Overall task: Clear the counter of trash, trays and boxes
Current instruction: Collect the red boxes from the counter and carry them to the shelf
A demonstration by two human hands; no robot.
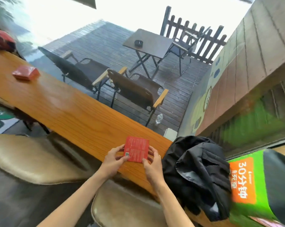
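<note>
A flat red box (137, 149) with white print and a barcode is held just above the near end of the long wooden counter (69, 110). My left hand (116, 158) pinches its left edge, and my right hand (152, 158) pinches its right edge and lower corner. A second red box (26, 72) lies farther along the counter at the left. A dark red item (2, 40) sits at the counter's far left end, too blurred to identify.
A black jacket (199, 174) is piled on the counter's right end beside a green and orange machine (253, 185). Beige padded stools (25, 158) stand under the near side. Beyond the glass are chairs (135, 90), a folding table (148, 42) and a plastic bottle (159, 118).
</note>
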